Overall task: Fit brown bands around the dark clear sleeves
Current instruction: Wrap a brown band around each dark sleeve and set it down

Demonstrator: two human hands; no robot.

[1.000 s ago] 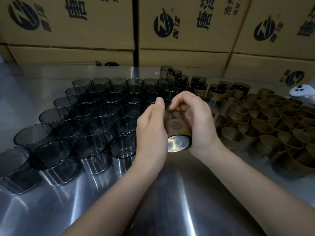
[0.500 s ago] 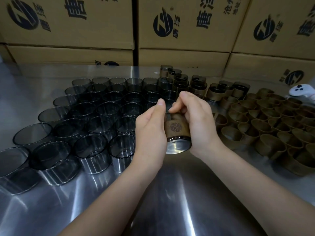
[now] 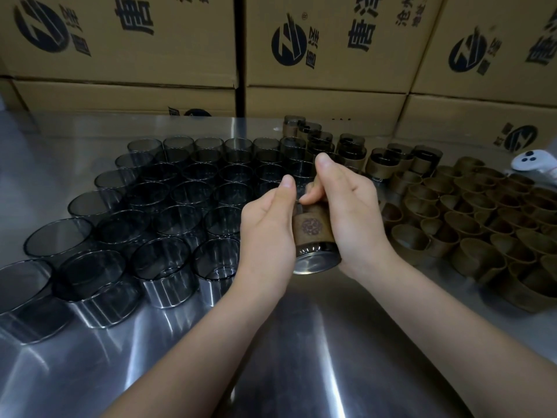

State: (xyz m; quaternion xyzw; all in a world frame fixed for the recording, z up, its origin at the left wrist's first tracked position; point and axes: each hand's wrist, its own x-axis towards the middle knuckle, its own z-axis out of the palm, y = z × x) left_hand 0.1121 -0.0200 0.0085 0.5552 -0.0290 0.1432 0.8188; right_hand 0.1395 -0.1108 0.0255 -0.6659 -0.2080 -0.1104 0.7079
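Rows of bare dark clear sleeves (image 3: 162, 260) stand upright on the steel table (image 3: 301, 357) at the left. Above its middle the left hand (image 3: 266, 233) grips a tilted sleeve (image 3: 316, 260) from the left side, and the right hand (image 3: 352, 218) clamps the brown band (image 3: 313, 227) wrapped around it, thumb raised and forefinger curled on the band's upper edge. At the right crowd loose brown bands (image 3: 470, 224).

One dark clear sleeve (image 3: 316, 262) is held tilted between left hand (image 3: 268, 233) and right hand (image 3: 352, 218) above the counter (image 3: 301, 342), open end toward the camera. Brown band (image 3: 313, 227) with a round printed emblem wraps its middle, dark rim showing below. Bare sleeves (image 3: 168, 224) stand upright in tight rows on the left. Loose bands (image 3: 470, 218) are packed on the right. Banded sleeves (image 3: 382, 161) are clustered at the back.
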